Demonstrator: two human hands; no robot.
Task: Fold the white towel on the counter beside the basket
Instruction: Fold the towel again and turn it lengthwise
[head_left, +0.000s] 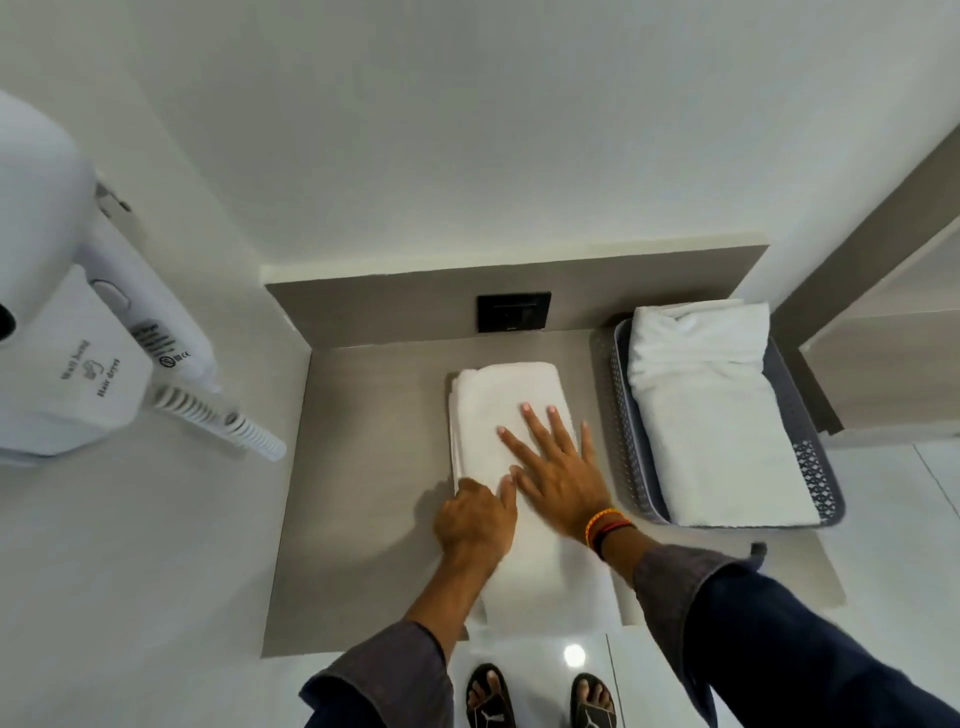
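Right now the white towel (506, 415) lies folded into a long narrow strip on the grey counter (363, 493), its near end hanging over the front edge, just left of the grey perforated basket (626, 447). The right hand (558, 467) rests flat on top of it, fingers spread wide. The left hand (475, 519) sits at the towel's left edge with fingers curled, seemingly gripping the fabric. Another folded white towel (711, 415) fills the basket. A wall-mounted hair dryer (78, 332) hangs at left.
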